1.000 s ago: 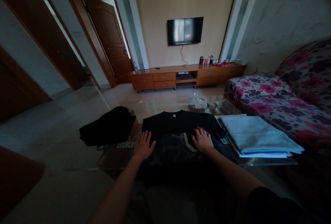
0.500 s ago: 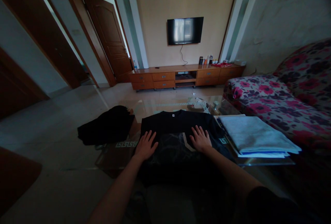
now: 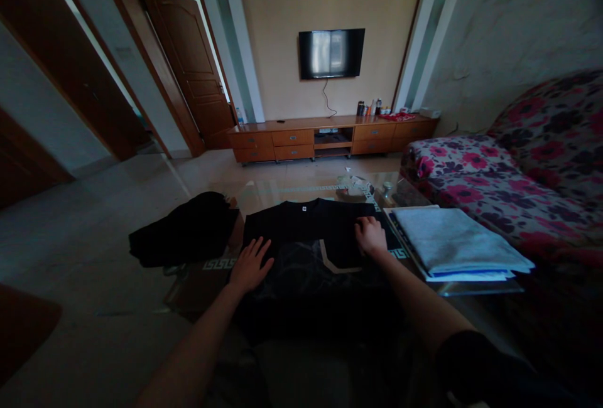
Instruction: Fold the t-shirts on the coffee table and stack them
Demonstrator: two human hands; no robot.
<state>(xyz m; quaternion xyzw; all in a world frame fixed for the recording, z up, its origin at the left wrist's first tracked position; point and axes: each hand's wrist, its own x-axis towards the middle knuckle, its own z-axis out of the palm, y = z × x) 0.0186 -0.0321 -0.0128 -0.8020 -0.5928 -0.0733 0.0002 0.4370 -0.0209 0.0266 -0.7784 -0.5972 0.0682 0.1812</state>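
A black T-shirt (image 3: 301,226) lies spread on the glass table, its collar pointing away from me and a dark patterned panel with a pale trim line across its front. My left hand (image 3: 251,265) rests flat on the shirt's left side, fingers spread. On the right side, my right hand (image 3: 372,236) has its fingers curled down onto the black cloth near the sleeve; the fingertips are partly hidden. The shirt's lower part fades into shadow close to me.
A dark heap of clothing (image 3: 186,229) sits on the table's left. Folded light-blue cloth (image 3: 461,241) lies at the right of the glass table (image 3: 221,263). Beyond are a flowered sofa (image 3: 475,163), a wooden TV cabinet (image 3: 294,141) and a wall-mounted television (image 3: 331,53).
My right hand has gone from flat with spread fingers to curled, and has shifted slightly toward the shirt's upper right. My left hand stays flat. The view has swung a little to the right.
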